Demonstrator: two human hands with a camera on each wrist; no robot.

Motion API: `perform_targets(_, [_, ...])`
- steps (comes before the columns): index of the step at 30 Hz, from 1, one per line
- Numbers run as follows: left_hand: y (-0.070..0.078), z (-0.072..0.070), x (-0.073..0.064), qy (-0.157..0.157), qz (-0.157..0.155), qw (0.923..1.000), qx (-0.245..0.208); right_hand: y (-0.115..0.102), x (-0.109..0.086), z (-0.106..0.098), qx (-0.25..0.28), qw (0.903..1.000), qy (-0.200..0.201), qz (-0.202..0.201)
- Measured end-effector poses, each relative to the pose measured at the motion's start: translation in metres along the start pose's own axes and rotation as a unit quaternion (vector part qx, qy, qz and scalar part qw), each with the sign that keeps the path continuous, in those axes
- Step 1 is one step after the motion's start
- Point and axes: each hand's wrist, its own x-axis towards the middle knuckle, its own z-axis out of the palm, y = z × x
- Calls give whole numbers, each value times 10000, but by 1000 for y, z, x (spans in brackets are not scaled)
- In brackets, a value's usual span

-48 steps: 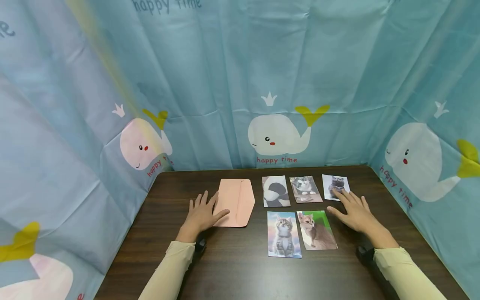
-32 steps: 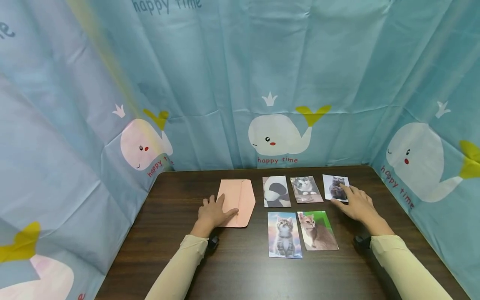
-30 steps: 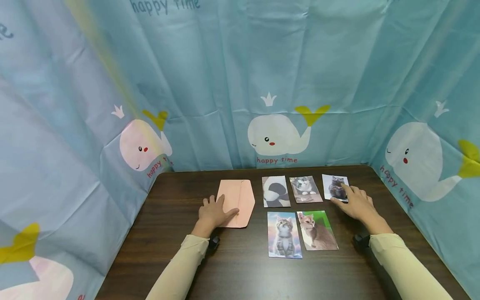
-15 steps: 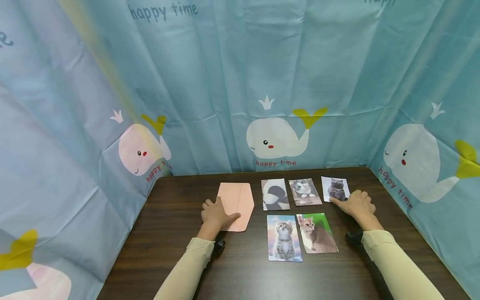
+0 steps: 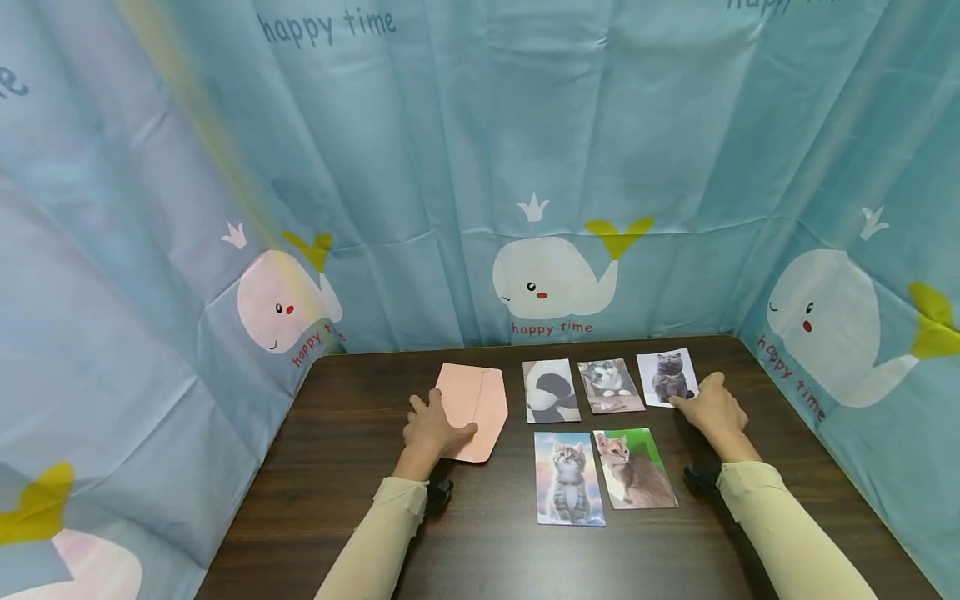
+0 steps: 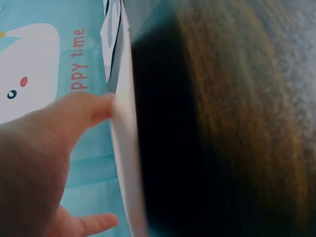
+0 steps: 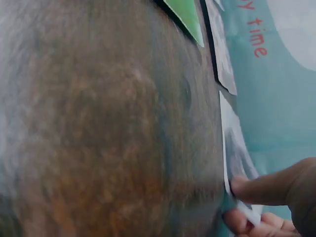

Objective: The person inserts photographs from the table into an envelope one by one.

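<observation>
On the dark table, my left hand (image 5: 433, 427) grips a pink envelope (image 5: 487, 408) at its left side, thumb lying across its face. In the left wrist view, the thumb (image 6: 89, 108) touches the envelope (image 6: 129, 163), which shows nearly edge-on with a dark band beside it. My right hand (image 5: 714, 415) pinches the lower right corner of a photo card of a grey cat (image 5: 666, 377). Seen from the right wrist, the thumb (image 7: 256, 190) lies on the face of that card (image 7: 237, 145), with fingertips at its back.
To the left of the grey cat card lie a black-and-white photo card (image 5: 551, 392) and a white-and-grey cat card (image 5: 611, 386). Nearer are a tabby kitten card (image 5: 570, 479) and a green-backed cat card (image 5: 636, 468). A blue whale-print curtain (image 5: 420, 208) surrounds the table (image 5: 480, 542).
The left hand has slid right onto the envelope, which has turned slightly. The right hand has pulled back to the card's near corner and gripped it; the card has turned and shifted.
</observation>
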Motion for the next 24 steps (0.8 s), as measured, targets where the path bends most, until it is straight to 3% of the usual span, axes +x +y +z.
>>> perform_targets(8, [2, -7, -2, -237, 81, 9995, -180, 3, 7, -12, 459, 9986, 80, -240])
perform_targets(11, [2, -10, -3, -393, 56, 9983, -420, 6, 9, -17, 871, 9958, -1, -293])
perform_targets(17, [-1, -10, -5, -536, 1, 9936, -997, 2, 8, -23, 2174, 9761, 13, -22])
perform_targets(24, [1, -6, -6, -505, 59, 9932, -1046, -26, -11, -18, 3038, 9514, -367, -344])
